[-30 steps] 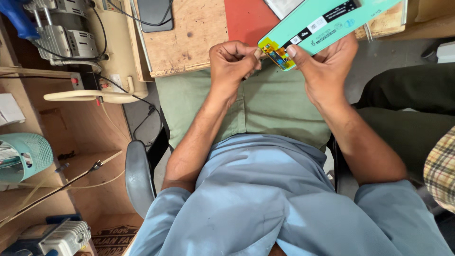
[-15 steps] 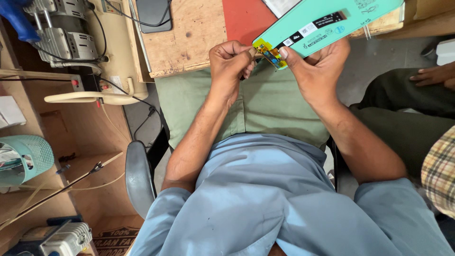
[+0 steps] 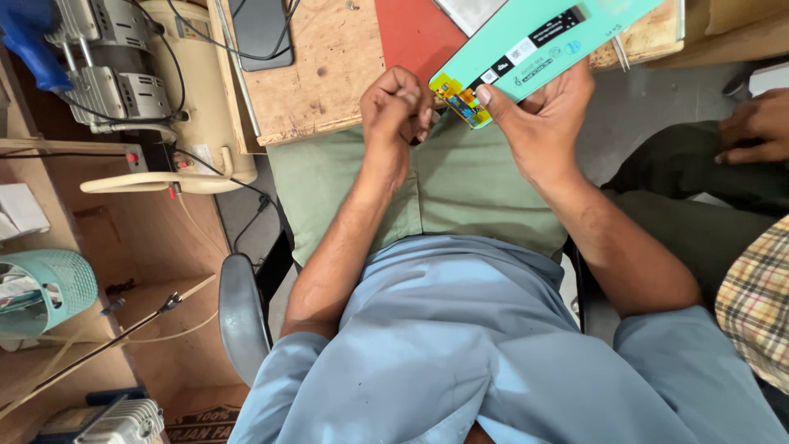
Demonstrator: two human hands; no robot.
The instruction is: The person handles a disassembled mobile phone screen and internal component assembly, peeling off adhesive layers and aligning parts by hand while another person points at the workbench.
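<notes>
My right hand (image 3: 538, 123) holds a long mint-green display panel (image 3: 551, 37) by its lower end, with the thumb pressed on its face. The panel slants up to the right over the bench edge. A yellow flex strip (image 3: 460, 99) with small coloured parts sticks out of the panel's lower left end. My left hand (image 3: 399, 107) is curled tight beside it, fingertips pinched at the strip's tip. Both hands hover above my green-clad lap (image 3: 444, 189). What lies inside the left hand's pinch is hidden.
A wooden benchtop (image 3: 325, 74) carries a red mat (image 3: 415, 33) and a dark phone (image 3: 263, 29). A cream machine (image 3: 140, 90) with cables stands at left, a teal basket (image 3: 49, 288) below it. Another person's hand (image 3: 756, 123) and plaid sleeve (image 3: 756, 296) are at right.
Both hands and the panel have risen slightly toward the bench. The other person's hand has come into view at the right and rests on a dark-trousered knee.
</notes>
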